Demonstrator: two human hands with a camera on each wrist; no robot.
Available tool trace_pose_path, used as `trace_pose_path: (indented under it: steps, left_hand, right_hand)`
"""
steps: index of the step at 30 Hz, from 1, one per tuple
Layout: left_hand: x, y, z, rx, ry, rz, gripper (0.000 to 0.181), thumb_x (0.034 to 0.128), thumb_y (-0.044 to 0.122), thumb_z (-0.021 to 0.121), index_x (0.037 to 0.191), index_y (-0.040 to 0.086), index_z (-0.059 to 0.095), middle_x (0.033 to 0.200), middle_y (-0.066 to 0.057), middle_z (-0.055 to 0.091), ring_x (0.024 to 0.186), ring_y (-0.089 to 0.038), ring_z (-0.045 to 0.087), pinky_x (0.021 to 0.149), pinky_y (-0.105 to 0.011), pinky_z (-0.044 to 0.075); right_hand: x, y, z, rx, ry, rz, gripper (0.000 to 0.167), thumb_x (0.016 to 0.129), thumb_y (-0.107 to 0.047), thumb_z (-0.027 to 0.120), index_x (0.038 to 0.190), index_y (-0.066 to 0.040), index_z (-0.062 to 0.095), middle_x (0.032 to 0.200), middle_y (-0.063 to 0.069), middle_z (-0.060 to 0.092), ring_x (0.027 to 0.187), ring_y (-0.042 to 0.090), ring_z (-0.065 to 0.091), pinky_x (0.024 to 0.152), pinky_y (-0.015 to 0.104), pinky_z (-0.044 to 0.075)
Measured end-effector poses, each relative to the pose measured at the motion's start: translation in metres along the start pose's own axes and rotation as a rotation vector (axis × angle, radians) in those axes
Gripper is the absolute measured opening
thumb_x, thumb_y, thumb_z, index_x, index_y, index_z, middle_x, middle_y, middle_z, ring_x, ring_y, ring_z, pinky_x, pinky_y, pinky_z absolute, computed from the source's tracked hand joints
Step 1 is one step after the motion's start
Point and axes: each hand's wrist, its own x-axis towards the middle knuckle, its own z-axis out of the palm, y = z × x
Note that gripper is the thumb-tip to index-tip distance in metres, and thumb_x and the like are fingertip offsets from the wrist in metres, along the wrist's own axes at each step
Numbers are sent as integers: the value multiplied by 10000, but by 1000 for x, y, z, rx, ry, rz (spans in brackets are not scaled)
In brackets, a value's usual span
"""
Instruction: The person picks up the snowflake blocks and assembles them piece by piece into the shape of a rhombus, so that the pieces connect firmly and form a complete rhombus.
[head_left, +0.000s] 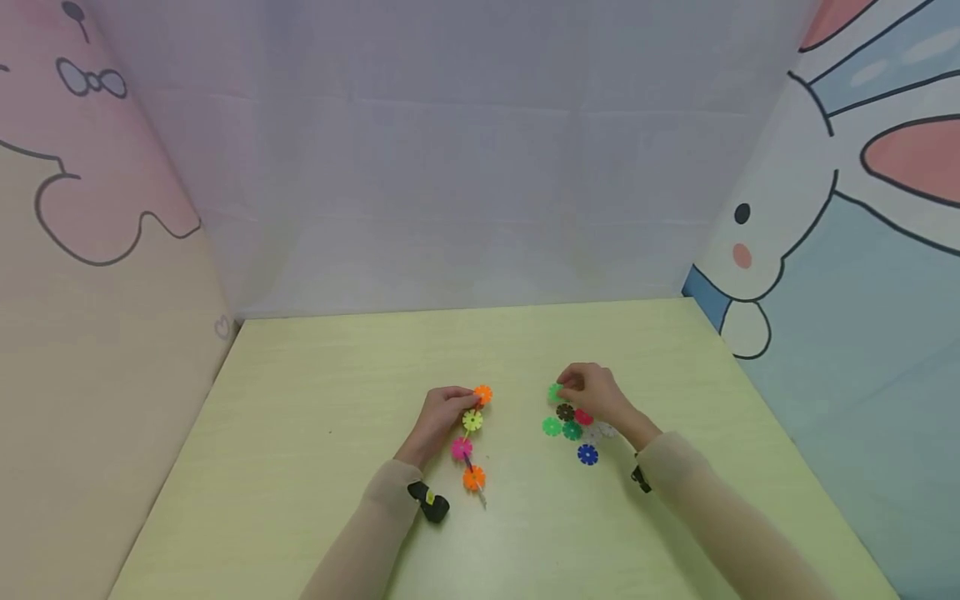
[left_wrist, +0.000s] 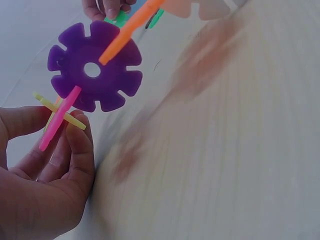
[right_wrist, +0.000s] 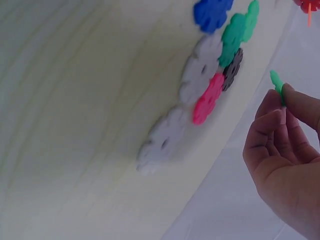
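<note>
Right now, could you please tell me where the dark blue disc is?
In the head view, the dark blue disc lies on the table right of the linked chain, just below the teal disc.

1. Pale yellow-green, faintly wood-grained tabletop (head_left: 300, 417), with a straight far edge.
2. Flat on it, clustered: a light green notched plastic disc (head_left: 552, 427), a teal-green one (head_left: 572, 431), a dark brown one (head_left: 565, 412), a pinkish-red one (head_left: 583, 417) and two greyish-white ones (right_wrist: 165, 140).
3. Just nearer the person, a blue notched plastic disc (head_left: 588, 454).
</note>
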Motion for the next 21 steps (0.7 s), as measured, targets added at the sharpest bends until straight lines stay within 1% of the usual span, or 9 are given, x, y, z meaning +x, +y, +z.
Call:
trace_pose_path:
  steps: [6,8,14,17,21]
  left_hand:
    - [1,1,-1,4,3,1,190,882,110,679,981,-51,695,895,-115,687,790,-187,604,718,-273,496]
    - [1,1,-1,1,8,-9,187,877,117,684,972,-44,698,890,-111,686,784,-185,597,714,-271,493]
    - [1,4,0,43,42,-28,189,887,159,681,953,-15,712,883,-92,686,773,-180,579,697,-269,479]
    - [1,5,1,44,48,-32,198,895,171,676,956,-14,711,881,-92,686,775,-185,579,701,-269,478]
    - [3,4,2,29,48,-32,198,892,173,682,950,-14,713,876,-95,687,772,-187,580,705,-268,479]
  right_hand:
    - [4,-17,19,41,16,15,127,845,-138,736,948,-76,696,835,-17,662,763,144,622,690,329,515]
    - [5,-21,25,55,19,18,120,847,-147,738,943,-85,700,825,-25,660,750,137,620,679,324,514]
    - [7,-33,44,105,22,-11,104,837,-172,752,889,-104,694,779,-56,654,696,107,615,644,293,511]
    - [7,-39,51,129,21,-29,103,834,-169,754,848,-98,682,748,-54,650,665,122,625,627,288,511]
    - [6,-47,58,166,21,-11,106,836,-156,752,822,-89,671,724,-44,649,653,161,641,597,289,507]
